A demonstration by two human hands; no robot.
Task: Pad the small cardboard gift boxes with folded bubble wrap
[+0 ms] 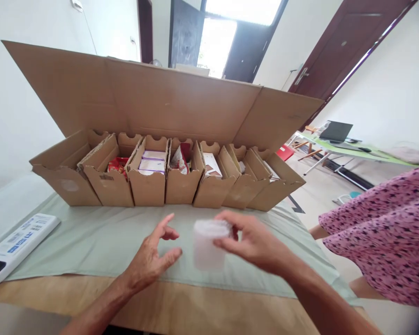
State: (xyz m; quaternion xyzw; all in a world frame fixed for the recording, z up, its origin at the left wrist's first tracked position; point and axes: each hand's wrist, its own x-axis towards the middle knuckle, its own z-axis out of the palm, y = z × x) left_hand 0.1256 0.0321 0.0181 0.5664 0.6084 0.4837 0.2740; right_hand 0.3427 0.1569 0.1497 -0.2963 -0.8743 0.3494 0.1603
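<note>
My right hand point(253, 242) grips a small translucent plastic cup point(207, 246) by its rim, holding it upright just above the pale green cloth point(91, 242). My left hand point(153, 258) hovers a little to the cup's left, fingers spread and curled, holding nothing. Behind both hands stands a row of several brown cardboard bins point(148, 184) inside a long cardboard box point(160, 102) with its lid propped up. Some bins contain red packets point(118, 165), white boxes point(152, 162) and other small packages.
A white flat device point(19, 244) lies at the left on the cloth. The wooden table edge point(181, 307) runs along the front. A person in a pink patterned dress point(387, 232) sits at the right. A green desk with a laptop point(337, 132) stands beyond.
</note>
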